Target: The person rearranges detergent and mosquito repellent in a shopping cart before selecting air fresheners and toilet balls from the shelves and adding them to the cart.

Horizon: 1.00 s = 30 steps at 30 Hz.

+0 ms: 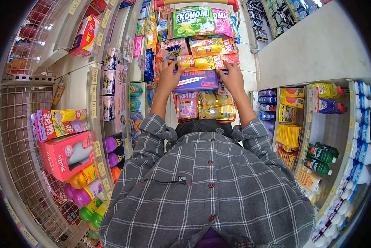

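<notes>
My left hand [169, 76] holds the left end of a yellow and red Vape pack [198, 62], its fingers bent over the edge. At the pack's right end my right hand [232, 77] has its fingers closed on it. A purple Camar candle box [196, 82] lies just below the pack, between my two hands. Another Vape pack [206, 46] is right behind, beside a pink NoMos box [174, 48]. Green Ekonomi pouches [193, 21] top the load at the far end of the cart.
Nearest me in the cart are a pink Kapika pack [187, 105] and yellow packs [217, 106]. Shelves flank both sides closely. A Stella box [66, 156] stands on the left, green bottles [322, 153] on the right. A red cart handle [195, 2] spans the far end.
</notes>
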Each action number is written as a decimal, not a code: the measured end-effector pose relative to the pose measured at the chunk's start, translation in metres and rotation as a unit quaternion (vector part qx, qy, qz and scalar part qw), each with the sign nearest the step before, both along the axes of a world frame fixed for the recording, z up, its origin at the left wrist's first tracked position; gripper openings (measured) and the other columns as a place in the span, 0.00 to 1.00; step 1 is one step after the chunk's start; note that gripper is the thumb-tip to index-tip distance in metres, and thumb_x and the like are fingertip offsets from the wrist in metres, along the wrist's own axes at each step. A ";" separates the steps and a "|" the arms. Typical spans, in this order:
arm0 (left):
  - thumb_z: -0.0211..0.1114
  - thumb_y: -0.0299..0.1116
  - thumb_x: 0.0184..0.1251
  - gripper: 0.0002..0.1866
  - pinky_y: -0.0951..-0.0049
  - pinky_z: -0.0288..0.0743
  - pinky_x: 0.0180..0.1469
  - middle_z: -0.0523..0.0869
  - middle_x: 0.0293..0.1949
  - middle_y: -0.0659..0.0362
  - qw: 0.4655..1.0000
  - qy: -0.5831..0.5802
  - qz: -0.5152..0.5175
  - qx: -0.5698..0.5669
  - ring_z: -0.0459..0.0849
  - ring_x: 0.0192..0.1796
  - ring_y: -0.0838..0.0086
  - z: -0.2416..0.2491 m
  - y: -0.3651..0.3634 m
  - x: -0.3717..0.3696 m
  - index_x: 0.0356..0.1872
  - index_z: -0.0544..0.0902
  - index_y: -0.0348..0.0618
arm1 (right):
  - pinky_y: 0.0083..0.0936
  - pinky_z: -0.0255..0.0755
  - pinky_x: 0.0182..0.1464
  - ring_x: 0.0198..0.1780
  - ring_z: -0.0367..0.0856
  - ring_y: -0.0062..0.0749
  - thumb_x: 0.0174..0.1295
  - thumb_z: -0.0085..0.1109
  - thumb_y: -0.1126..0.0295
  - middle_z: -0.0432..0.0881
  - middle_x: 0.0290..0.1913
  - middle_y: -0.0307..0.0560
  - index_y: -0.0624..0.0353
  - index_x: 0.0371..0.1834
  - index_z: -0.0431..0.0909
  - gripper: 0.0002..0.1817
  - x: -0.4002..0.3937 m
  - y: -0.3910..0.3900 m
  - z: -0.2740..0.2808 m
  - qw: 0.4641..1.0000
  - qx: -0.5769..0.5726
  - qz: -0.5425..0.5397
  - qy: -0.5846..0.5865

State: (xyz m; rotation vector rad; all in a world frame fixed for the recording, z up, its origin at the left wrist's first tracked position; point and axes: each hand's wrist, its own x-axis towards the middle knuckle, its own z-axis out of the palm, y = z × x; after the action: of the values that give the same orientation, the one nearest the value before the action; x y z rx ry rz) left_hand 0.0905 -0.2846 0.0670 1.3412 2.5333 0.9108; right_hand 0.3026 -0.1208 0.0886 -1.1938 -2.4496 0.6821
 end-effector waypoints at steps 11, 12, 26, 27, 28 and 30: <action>0.66 0.47 0.63 0.27 0.55 0.59 0.63 0.78 0.54 0.52 0.999 -0.002 0.034 0.030 0.70 0.60 0.56 0.000 0.004 -0.001 0.59 0.77 0.43 | 0.50 0.58 0.63 0.63 0.67 0.48 0.61 0.62 0.55 0.72 0.59 0.56 0.60 0.66 0.70 0.32 -0.007 -0.026 -0.003 0.997 0.069 -0.033 -0.006; 0.66 0.46 0.63 0.27 0.55 0.59 0.64 0.79 0.53 0.52 0.998 -0.010 0.034 0.047 0.71 0.60 0.56 0.001 0.003 0.001 0.59 0.77 0.42 | 0.52 0.55 0.65 0.65 0.65 0.48 0.61 0.61 0.53 0.71 0.61 0.57 0.60 0.66 0.70 0.33 -0.006 -0.029 -0.006 0.997 0.077 -0.005 -0.003; 0.64 0.33 0.64 0.12 0.60 0.70 0.54 0.83 0.40 0.50 0.979 -0.061 0.074 0.181 0.80 0.48 0.55 0.014 -0.057 0.019 0.46 0.81 0.39 | 0.57 0.40 0.72 0.72 0.60 0.46 0.63 0.59 0.47 0.69 0.68 0.53 0.60 0.63 0.72 0.33 -0.003 -0.045 -0.016 0.994 0.077 0.077 -0.002; 0.63 0.33 0.64 0.10 0.60 0.71 0.52 0.83 0.38 0.50 0.975 -0.065 0.087 0.193 0.81 0.46 0.55 0.014 -0.073 0.022 0.42 0.82 0.38 | 0.56 0.43 0.71 0.72 0.61 0.47 0.63 0.59 0.47 0.69 0.67 0.54 0.62 0.62 0.72 0.33 -0.002 -0.043 -0.015 0.993 0.068 0.089 0.029; 0.63 0.33 0.65 0.08 0.60 0.71 0.49 0.83 0.35 0.49 0.972 -0.061 0.092 0.206 0.80 0.43 0.54 0.013 -0.089 0.025 0.36 0.81 0.37 | 0.54 0.45 0.71 0.70 0.64 0.49 0.63 0.59 0.49 0.72 0.65 0.57 0.63 0.61 0.73 0.32 -0.002 -0.044 -0.009 0.991 0.080 0.094 0.046; 0.63 0.33 0.66 0.10 0.60 0.71 0.42 0.80 0.31 0.47 0.970 -0.091 0.106 0.201 0.79 0.37 0.54 0.006 -0.130 0.034 0.29 0.78 0.36 | 0.44 0.56 0.67 0.63 0.71 0.51 0.64 0.61 0.58 0.76 0.59 0.58 0.63 0.57 0.76 0.24 -0.005 -0.047 -0.006 0.975 0.126 0.114 0.142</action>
State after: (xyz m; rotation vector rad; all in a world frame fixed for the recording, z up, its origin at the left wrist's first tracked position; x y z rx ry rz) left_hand 0.1246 -0.4145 0.0726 1.0184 2.4665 1.5802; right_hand 0.2978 -0.1676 0.0826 -0.6752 -2.3614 0.5373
